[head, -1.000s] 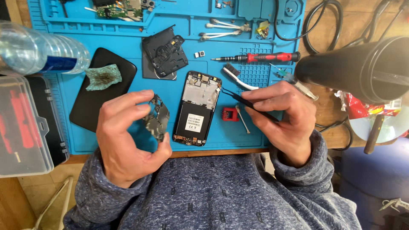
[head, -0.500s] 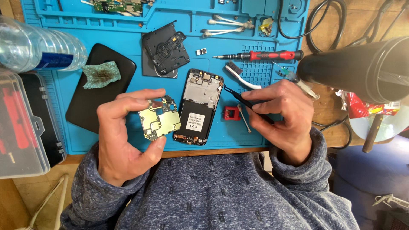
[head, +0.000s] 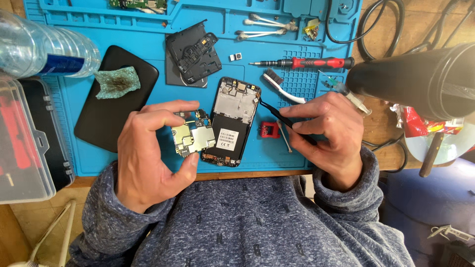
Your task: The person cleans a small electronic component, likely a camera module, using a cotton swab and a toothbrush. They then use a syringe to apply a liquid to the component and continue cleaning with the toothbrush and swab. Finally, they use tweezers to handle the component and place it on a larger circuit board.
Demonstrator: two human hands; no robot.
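At a blue repair mat (head: 123, 163), my left hand (head: 148, 158) pinches a small phone circuit board (head: 193, 137) by its edges, thumb below and fingertips (head: 185, 106) on its top edge, holding it lifted just left of the opened phone body (head: 231, 121) that lies flat on the mat; my right hand (head: 324, 136) is closed around black tweezers (head: 277, 116), their tip resting at the phone's upper right corner; whether the tips themselves are pressed together I cannot tell; good handling here, as I judge it, means gripping the board only by its rim, off the shielded chips, and keeping the tweezer point light against the frame; a red-handled screwdriver (head: 307, 63), a white brush (head: 282, 86) and a black inner cover (head: 193, 52) lie beyond.
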